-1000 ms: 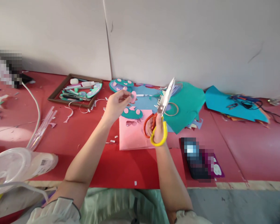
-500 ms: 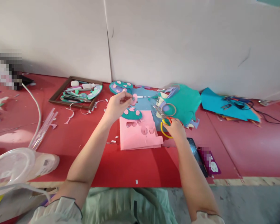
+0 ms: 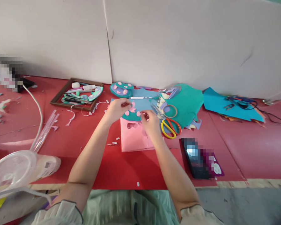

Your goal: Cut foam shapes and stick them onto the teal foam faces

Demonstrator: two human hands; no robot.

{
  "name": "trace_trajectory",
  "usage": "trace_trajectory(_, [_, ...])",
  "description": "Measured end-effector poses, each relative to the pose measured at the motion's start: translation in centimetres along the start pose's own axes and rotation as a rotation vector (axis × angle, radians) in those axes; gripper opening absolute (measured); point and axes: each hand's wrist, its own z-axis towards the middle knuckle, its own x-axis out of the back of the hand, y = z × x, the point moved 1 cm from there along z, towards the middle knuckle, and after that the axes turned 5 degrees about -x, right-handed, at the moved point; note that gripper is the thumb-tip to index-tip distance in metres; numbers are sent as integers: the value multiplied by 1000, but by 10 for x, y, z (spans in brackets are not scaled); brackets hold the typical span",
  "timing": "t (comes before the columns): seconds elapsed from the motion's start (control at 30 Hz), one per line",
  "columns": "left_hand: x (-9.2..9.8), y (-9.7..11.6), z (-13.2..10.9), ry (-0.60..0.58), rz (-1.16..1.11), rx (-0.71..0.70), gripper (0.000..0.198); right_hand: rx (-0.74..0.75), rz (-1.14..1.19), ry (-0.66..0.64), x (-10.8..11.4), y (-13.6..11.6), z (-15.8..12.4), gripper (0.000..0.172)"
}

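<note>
A small curved pink foam cutout [image 3: 132,107] is between the fingertips of my left hand [image 3: 118,110]. To its right, my right hand [image 3: 151,123] is curled with thumb and forefinger slightly apart, and I see nothing held in it. Beneath the fingertips lies a teal foam shape [image 3: 131,117] with pink spots. It rests on a folded pink sheet [image 3: 134,140] with holes cut in it, partly covered by my right hand. Scissors [image 3: 170,127] with yellow and red handles lie right of my right hand, beside a tape roll [image 3: 170,111].
A brown frame [image 3: 61,90] holding pens and foam pieces lies at the back left. Behind my hands are layered foam ovals [image 3: 120,90] and a white pen [image 3: 137,98]. Teal foam [image 3: 186,104], a phone [image 3: 194,157] and a lidded plastic cup [image 3: 46,165] flank the work area.
My right hand has let go of the scissors, now on the table, and moved left toward my left hand. My left hand has lowered slightly with the pink cutout.
</note>
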Motion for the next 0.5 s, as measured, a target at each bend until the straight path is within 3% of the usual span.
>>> trace_trajectory(0.13, [5, -23, 7, -57, 259, 201, 13, -145, -91, 13, -33, 25, -10, 14])
trace_trajectory(0.23, [7, -39, 10, -109, 350, 311, 11, -209, -131, 9, -43, 42, -14, 10])
trace_trajectory(0.5, [-10, -59, 10, -189, 162, 291, 19, -264, -36, -35, -43, 51, -12, 9])
